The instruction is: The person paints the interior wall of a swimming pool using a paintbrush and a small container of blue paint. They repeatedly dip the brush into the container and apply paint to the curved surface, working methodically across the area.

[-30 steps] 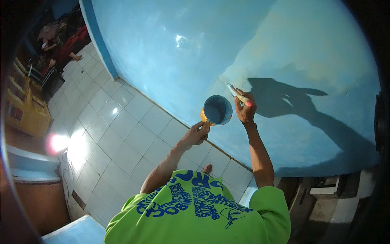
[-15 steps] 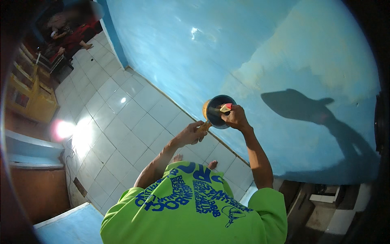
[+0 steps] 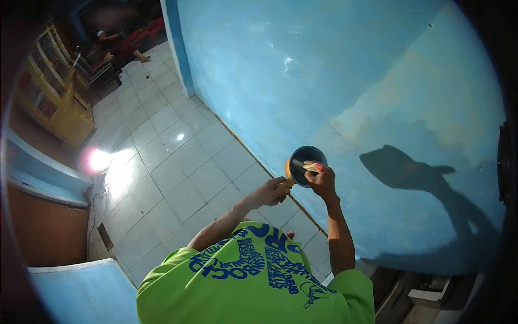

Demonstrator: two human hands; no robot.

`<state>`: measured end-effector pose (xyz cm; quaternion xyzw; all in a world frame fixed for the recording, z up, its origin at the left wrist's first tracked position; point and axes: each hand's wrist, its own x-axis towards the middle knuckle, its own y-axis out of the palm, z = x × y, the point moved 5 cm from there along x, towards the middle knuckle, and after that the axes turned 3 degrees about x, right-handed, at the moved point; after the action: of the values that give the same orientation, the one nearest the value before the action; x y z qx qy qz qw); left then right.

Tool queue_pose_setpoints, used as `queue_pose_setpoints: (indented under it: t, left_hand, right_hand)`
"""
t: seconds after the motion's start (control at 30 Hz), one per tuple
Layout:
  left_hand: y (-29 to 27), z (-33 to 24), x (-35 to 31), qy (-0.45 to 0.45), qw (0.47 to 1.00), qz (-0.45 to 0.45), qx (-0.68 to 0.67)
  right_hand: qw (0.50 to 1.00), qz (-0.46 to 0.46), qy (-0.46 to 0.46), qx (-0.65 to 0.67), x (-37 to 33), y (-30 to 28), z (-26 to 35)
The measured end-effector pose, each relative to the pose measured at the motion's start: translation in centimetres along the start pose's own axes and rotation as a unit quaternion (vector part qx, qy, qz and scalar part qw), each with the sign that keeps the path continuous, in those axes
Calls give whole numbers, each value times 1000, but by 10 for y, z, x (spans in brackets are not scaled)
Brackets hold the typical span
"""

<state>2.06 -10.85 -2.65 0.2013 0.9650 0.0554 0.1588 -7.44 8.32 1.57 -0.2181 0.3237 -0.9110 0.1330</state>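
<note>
My left hand [image 3: 268,193] is closed around the short orange handle of a small saucepan [image 3: 307,152]. The pan is dark inside and orange on the outside, held out beside the blue wall [image 3: 243,70]. With its fingers closed on a paintbrush [image 3: 311,168], my right hand [image 3: 324,182] is at the pan's mouth. The brush has a pale handle marked with red, and its head points down into the pan. What lies in the pan is too dark to make out. Part of the wall carries a paler, patchy area next to the deeper blue.
A bright lamp [image 3: 100,161] with a cable stands on the white tiled floor [image 3: 183,164] at left. Beyond it is a yellow cabinet [image 3: 73,116]. A person [image 3: 127,46] sits at the far left. Shelving [image 3: 426,294] is at lower right; my shadow falls on the wall.
The view has shifted, so the room appears displaced right and down. My right hand has tilted the brush, its head now toward the pan's left side. Both hands keep their holds.
</note>
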Motion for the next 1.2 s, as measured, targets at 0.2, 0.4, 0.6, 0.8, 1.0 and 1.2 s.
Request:
queue_pose_setpoints:
  t: [0.2, 0.4, 0.6, 0.8, 1.0, 1.2]
  left_hand:
    - [5, 0, 14, -12, 999, 11, 44]
    - [6, 15, 29, -25, 999, 17, 24]
    - [4, 20, 40, -25, 999, 23, 36]
    - [6, 5, 44, -51, 997, 27, 51]
    - [5, 4, 52, -49, 998, 8, 31]
    - [5, -16, 64, -25, 998, 21, 54]
  right_hand:
    - [991, -123, -27, 53, -8, -29, -10]
    - [957, -181, 102, 204, -29, -24, -52]
    - [851, -279, 258, 362, -45, -21, -73]
    - [666, -311, 338, 588, -59, -7, -117]
    - [605, -336, 332, 641, -60, -7, -102]
    - [618, -341, 305, 639, -51, -20, -104]
